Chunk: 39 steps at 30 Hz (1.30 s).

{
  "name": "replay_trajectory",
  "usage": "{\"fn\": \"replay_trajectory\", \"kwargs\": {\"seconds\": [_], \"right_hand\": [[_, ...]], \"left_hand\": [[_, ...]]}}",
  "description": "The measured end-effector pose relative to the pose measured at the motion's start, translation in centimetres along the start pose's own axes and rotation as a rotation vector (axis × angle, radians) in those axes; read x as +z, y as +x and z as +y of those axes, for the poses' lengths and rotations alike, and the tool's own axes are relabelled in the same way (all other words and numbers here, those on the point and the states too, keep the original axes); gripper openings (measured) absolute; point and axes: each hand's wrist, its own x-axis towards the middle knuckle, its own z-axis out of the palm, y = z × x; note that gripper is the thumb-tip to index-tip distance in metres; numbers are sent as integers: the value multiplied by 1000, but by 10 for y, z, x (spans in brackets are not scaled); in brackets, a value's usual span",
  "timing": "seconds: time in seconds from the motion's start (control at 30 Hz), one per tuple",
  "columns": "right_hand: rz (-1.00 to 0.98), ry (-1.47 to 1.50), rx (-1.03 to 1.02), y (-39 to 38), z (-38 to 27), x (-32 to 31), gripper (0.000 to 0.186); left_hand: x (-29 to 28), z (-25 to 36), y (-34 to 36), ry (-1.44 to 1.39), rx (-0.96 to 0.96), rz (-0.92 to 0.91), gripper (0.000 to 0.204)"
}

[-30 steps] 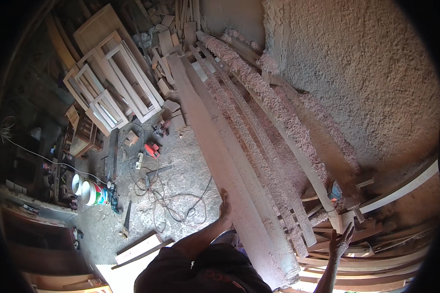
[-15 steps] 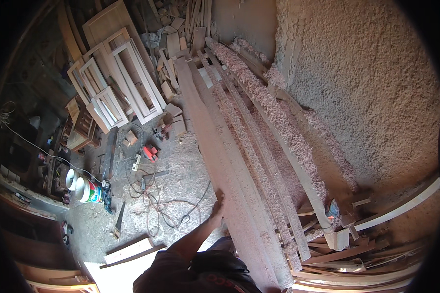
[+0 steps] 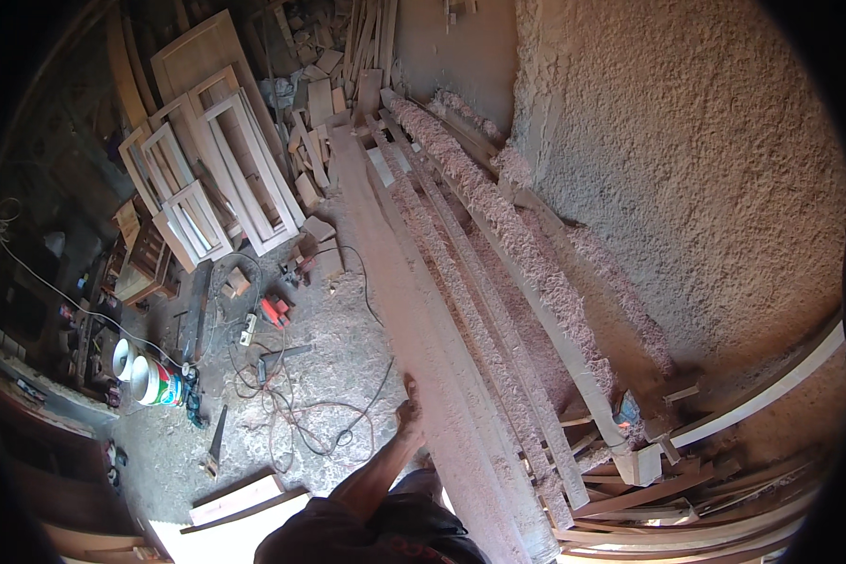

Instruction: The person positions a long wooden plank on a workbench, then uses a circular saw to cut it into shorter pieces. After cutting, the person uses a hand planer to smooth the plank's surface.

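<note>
A long, wide wooden plank (image 3: 399, 282) dusted with pinkish sawdust runs from the far pile of boards down to the lower edge. My left hand (image 3: 409, 415) grips its left edge at the near part, closed on it; some of its fingers are hidden under or behind the edge. My right hand does not show. Alongside the plank on the right lie narrower timbers (image 3: 484, 258) with sawdust on them, and a thicker beam (image 3: 526, 268) heaped with wood shavings.
Tangled cables (image 3: 301, 414), a red power tool (image 3: 274, 311) and a power strip (image 3: 248, 329) lie on the floor to the left. White buckets (image 3: 146, 380) stand farther left. Wooden frames (image 3: 244, 174) lean at the back; a rough wall (image 3: 686, 179) rises on the right.
The whole view has shifted slightly, with the scene now a little farther left. My left hand is still at the plank's edge, slightly lower in the picture.
</note>
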Motion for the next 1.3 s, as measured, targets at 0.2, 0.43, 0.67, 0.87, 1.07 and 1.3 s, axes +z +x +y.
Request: {"fn": "replay_trajectory", "kwargs": {"seconds": [0.2, 0.43, 0.67, 0.87, 1.07, 1.3], "right_hand": [[9, 36, -9, -19, 14, -11, 35], [21, 104, 6, -49, 34, -33, 30], [34, 166, 32, -69, 55, -56, 26], [43, 195, 53, -82, 68, -70, 22], [53, 203, 95, -93, 73, -74, 20], [58, 248, 128, -117, 72, -77, 19]], "left_hand": [[27, -34, -62, 149, -107, 207, 112], [55, -38, -80, 182, -281, 277, 115], [84, -36, -71, 782, 263, 311, 107], [58, -93, -21, 627, 343, 354, 90], [19, -107, 38, 541, 359, 418, 55], [21, -26, 61, 891, 423, 436, 80]]}}
